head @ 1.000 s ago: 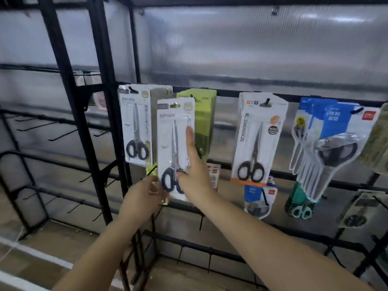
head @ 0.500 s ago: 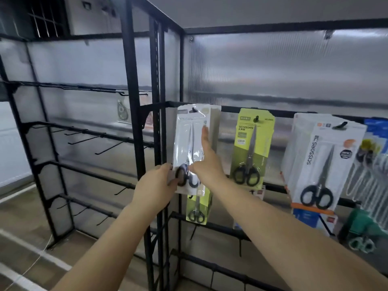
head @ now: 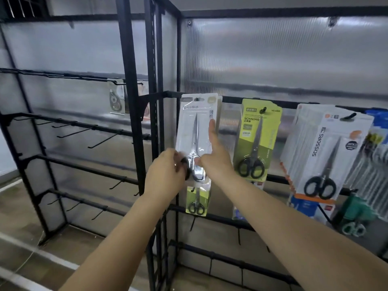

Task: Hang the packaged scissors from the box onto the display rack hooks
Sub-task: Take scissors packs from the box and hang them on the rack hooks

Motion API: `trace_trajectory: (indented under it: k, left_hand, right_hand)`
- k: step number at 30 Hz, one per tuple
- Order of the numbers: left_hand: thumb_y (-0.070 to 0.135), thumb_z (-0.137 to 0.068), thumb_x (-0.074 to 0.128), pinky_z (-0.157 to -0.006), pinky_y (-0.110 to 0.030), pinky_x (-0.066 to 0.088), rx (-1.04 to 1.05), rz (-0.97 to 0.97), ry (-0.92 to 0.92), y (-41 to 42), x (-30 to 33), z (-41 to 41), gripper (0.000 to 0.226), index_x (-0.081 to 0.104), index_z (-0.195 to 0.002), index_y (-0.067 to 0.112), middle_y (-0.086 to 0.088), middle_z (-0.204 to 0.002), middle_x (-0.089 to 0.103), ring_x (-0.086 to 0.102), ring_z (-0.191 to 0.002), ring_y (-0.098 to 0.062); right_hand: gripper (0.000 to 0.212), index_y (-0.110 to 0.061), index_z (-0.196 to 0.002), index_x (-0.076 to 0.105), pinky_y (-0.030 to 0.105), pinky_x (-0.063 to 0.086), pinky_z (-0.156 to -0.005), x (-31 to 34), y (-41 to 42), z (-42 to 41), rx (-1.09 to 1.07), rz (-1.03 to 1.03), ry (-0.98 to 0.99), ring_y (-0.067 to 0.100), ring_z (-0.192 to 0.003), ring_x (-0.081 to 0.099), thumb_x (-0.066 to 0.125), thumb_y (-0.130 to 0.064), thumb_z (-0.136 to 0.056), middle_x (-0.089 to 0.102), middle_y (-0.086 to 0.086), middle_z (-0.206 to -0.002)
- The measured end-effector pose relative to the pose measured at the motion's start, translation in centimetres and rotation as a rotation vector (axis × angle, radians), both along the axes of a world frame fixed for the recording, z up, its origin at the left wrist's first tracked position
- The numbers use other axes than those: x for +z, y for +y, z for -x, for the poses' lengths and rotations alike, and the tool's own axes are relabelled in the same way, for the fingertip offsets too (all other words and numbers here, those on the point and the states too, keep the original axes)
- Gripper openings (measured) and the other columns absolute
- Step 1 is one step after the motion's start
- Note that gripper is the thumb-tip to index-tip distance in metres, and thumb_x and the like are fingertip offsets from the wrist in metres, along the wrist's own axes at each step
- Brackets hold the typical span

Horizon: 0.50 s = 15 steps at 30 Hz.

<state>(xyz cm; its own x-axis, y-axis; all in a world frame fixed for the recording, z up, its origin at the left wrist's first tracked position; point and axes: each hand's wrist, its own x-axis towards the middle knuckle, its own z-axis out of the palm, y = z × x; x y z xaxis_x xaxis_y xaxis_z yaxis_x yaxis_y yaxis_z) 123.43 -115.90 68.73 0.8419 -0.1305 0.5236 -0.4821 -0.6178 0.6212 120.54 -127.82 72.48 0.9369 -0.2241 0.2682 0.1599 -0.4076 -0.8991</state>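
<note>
Shifted further toward the rack's left end since the earlier frames: white pack of scissors now up against the top bar's leftmost hook of the right-hand bay, card slot at the hook, whether threaded on cannot be told. Left fingers curled around the pack's lower left edge, covering part of the black handles, pinching it. Left hand below and left of the card, forearm running down toward the bottom left. Right forefinger straight, pressed flat up the pack's right side beside the blade; thumb tucked against the lower front near the handles, remaining fingers folded behind or beside the card, so held between thumb and fingers. Right hand just right of the pack, forearm reaching down to the bottom right corner.

Hanging straight, more white cards stacked behind on the same hook. Below, a small green pack on the next bar. Right along the top bar: green scissors pack, then a thick stack of white scissors packs, then blue ones at the right edge, blurred. Left-hand bay of the display rack mostly bare hooks, one tape-like item near its top bar's right end.
</note>
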Motion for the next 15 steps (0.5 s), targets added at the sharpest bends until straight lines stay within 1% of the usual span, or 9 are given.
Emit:
trace_trajectory:
  k: [1,2,4,6,8,10,12,14,15]
  left_hand:
    - [0.014,-0.09,0.053,-0.073,-0.03,0.043,0.007,0.023,-0.02,0.2,0.5,0.1,0.025,0.054,-0.115,0.011,-0.003,-0.108,0.06,0.056,-0.091,-0.018]
    - [0.013,-0.09,0.052,-0.073,-0.03,0.042,0.017,0.036,-0.044,0.5,1.0,0.2,0.025,0.054,-0.116,0.012,-0.004,-0.108,0.06,0.055,-0.09,-0.019]
    - [0.014,-0.092,0.048,-0.073,-0.032,0.045,0.039,0.04,-0.092,0.9,2.0,0.4,0.024,0.054,-0.116,0.012,-0.005,-0.106,0.06,0.054,-0.087,-0.02]
    - [0.016,-0.095,0.045,-0.078,-0.034,0.047,0.058,0.019,-0.113,1.0,3.0,0.4,0.026,0.055,-0.119,0.013,-0.007,-0.11,0.06,0.055,-0.091,-0.022]
    - [0.017,-0.095,0.044,-0.08,-0.031,0.045,0.082,-0.004,-0.099,1.1,3.9,0.2,0.029,0.057,-0.121,0.014,-0.007,-0.114,0.06,0.056,-0.098,-0.023]
    - [0.018,-0.095,0.044,-0.079,-0.031,0.043,0.101,-0.052,-0.068,1.1,4.2,-0.1,0.03,0.058,-0.121,0.014,-0.007,-0.114,0.061,0.056,-0.099,-0.025]
    - [0.019,-0.094,0.046,-0.078,-0.032,0.044,0.085,-0.162,-0.006,0.9,3.8,-0.3,0.031,0.058,-0.122,0.014,-0.007,-0.113,0.059,0.056,-0.098,-0.025]
    - [0.02,-0.093,0.048,-0.07,-0.031,0.045,0.043,-0.249,0.072,0.7,2.5,-0.5,0.025,0.06,-0.113,0.012,-0.007,-0.106,0.059,0.057,-0.089,-0.023]
    - [0.021,-0.093,0.048,-0.068,-0.031,0.046,0.026,-0.274,0.098,0.5,1.8,-0.5,0.022,0.061,-0.108,0.011,-0.007,-0.102,0.059,0.057,-0.086,-0.022]
  right_hand:
    - [0.095,-0.044,-0.145,-0.001,0.026,0.048,-0.091,0.2,0.1,-0.1,0.0,-0.031,0.012,0.015,-0.121,0.043,0.054,0.007,-0.087,0.027,-0.003,-0.152]
    - [0.096,-0.044,-0.145,0.0,0.025,0.046,-0.088,0.4,0.3,-0.2,0.001,-0.064,0.026,0.012,-0.114,0.043,0.055,0.008,-0.085,0.03,-0.003,-0.15]
    - [0.096,-0.041,-0.147,0.003,0.022,0.043,-0.08,0.9,0.6,-0.4,0.01,-0.115,0.052,0.011,-0.103,0.044,0.057,0.008,-0.084,0.037,-0.003,-0.144]
    - [0.094,-0.037,-0.148,0.005,0.019,0.041,-0.072,1.8,0.7,-0.5,0.015,-0.16,0.083,0.01,-0.088,0.046,0.057,0.008,-0.084,0.04,-0.005,-0.133]
    - [0.091,-0.032,-0.15,0.004,0.023,0.038,-0.076,3.2,0.6,-0.4,0.012,-0.166,0.133,0.012,-0.082,0.043,0.054,0.008,-0.085,0.041,0.003,-0.138]
    - [0.089,-0.029,-0.15,0.002,0.027,0.036,-0.079,4.0,0.5,-0.3,-0.003,-0.091,0.17,0.014,-0.088,0.044,0.052,0.008,-0.086,0.039,0.008,-0.143]
    - [0.092,-0.032,-0.149,-0.006,0.024,0.041,-0.072,3.6,0.5,0.1,-0.03,0.078,0.197,0.016,-0.089,0.051,0.053,0.004,-0.087,0.039,0.01,-0.142]
    - [0.096,-0.036,-0.146,-0.017,0.022,0.043,-0.054,1.5,0.5,0.3,-0.048,0.266,0.226,0.015,-0.068,0.052,0.051,0.001,-0.088,0.043,0.013,-0.137]
    - [0.096,-0.036,-0.145,-0.02,0.022,0.043,-0.05,0.2,0.4,0.4,-0.045,0.342,0.244,0.014,-0.062,0.05,0.049,0.0,-0.089,0.045,0.014,-0.135]
